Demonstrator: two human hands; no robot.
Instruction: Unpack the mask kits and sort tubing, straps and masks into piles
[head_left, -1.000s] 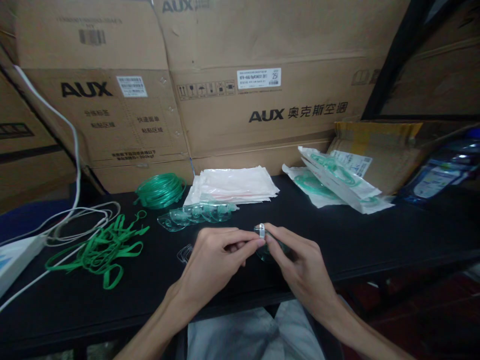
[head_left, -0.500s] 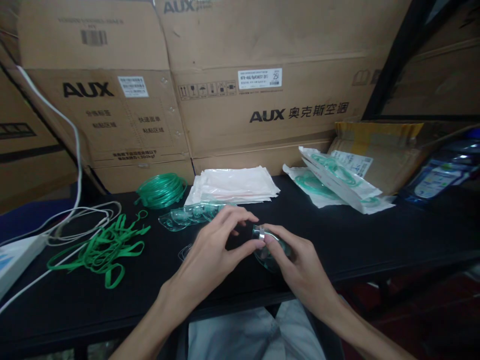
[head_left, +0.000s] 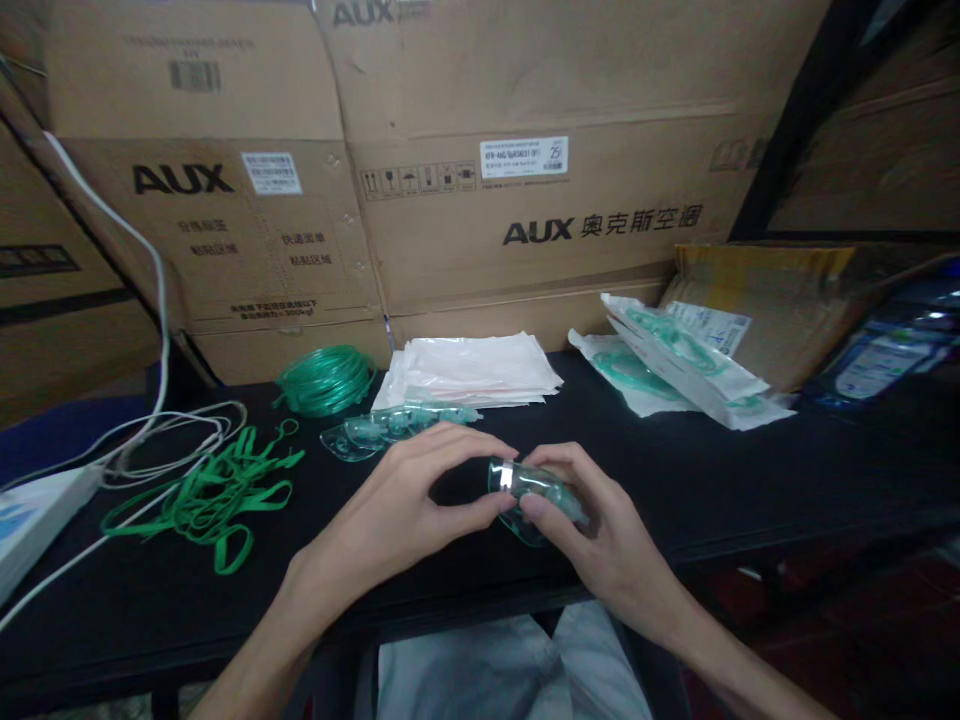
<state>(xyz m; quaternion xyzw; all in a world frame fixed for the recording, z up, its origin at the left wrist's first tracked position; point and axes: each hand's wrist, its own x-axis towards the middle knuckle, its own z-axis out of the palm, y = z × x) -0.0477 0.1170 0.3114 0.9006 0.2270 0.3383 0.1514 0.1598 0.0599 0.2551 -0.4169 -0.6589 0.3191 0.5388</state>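
Note:
A clear green oxygen mask [head_left: 555, 492] with a shiny metal nose strip is between my hands above the black table. My right hand [head_left: 600, 510] grips its body from the right, thumb in front and fingers behind. From the left, my left hand [head_left: 427, 490] has its thumb and forefinger at the mask's narrow end by the metal strip. Just beyond that hand, several more green masks [head_left: 390, 428] lie nested in a row. Part of the held mask is hidden by my right fingers.
Coiled green tubing [head_left: 326, 380], tangled green elastic straps [head_left: 214, 500] and white cables lie left. White bags [head_left: 472, 368] are stacked at the back. Packed green tubing sets [head_left: 675, 360], a carton [head_left: 780, 300] and a blue bottle [head_left: 885, 345] stand right.
The mask has turned so its metal strip and narrow end point left. My left hand has shifted slightly left and down, its forefinger and thumb now closed at the mask's end.

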